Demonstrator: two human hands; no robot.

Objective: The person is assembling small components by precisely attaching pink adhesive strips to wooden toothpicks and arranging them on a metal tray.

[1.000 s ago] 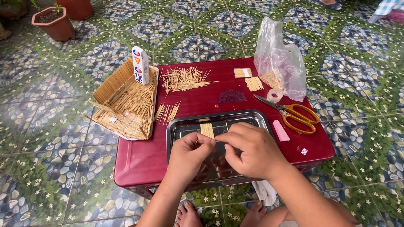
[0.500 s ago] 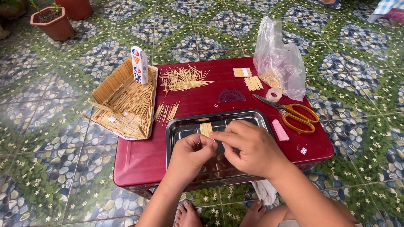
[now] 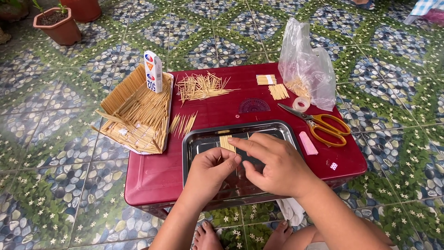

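A metal tray sits at the front of a dark red low table. Both my hands are over it. My left hand and my right hand pinch a small flat panel of joined toothpicks from either side, fingertips meeting over the tray's middle. The panel lies on or just above the tray floor; my fingers hide its near end.
A toothpick-built model with a glue bottle stands at the table's left. Loose toothpicks lie behind the tray. Yellow-handled scissors, a tape roll, a pink eraser, a plastic bag lie right. Clay pot far left.
My hands have shifted slightly on the toothpick panel, the right fingers reaching a little further left over it. Nothing else on the table has moved.
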